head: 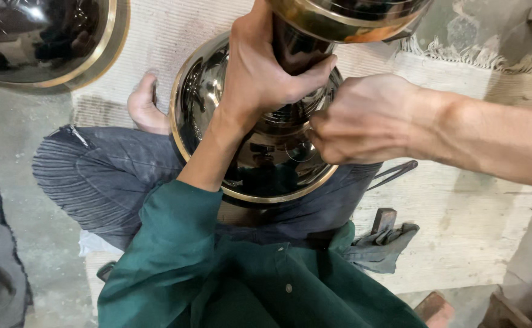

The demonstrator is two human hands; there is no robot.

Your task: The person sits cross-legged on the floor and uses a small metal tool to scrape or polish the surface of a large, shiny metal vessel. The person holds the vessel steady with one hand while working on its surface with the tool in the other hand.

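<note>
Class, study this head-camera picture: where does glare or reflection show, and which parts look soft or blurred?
Head view: bright glare and dark mirror reflections cover the polished metal vessel and the second dome at top left; the left hand and right hand are evenly lit and fairly sharp; the green sleeve nearest the camera looks slightly soft.

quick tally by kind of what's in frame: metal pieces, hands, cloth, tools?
Shiny dark metal pieces with gold rims: 3 (stand held by both hands, bowl on top of it, dish at upper left)
Hands: 2 (left hand gripping the stem, right hand at the stand's neck)
Grey rag: 1
Hammer, partly hidden: 1
Total: 7
</note>
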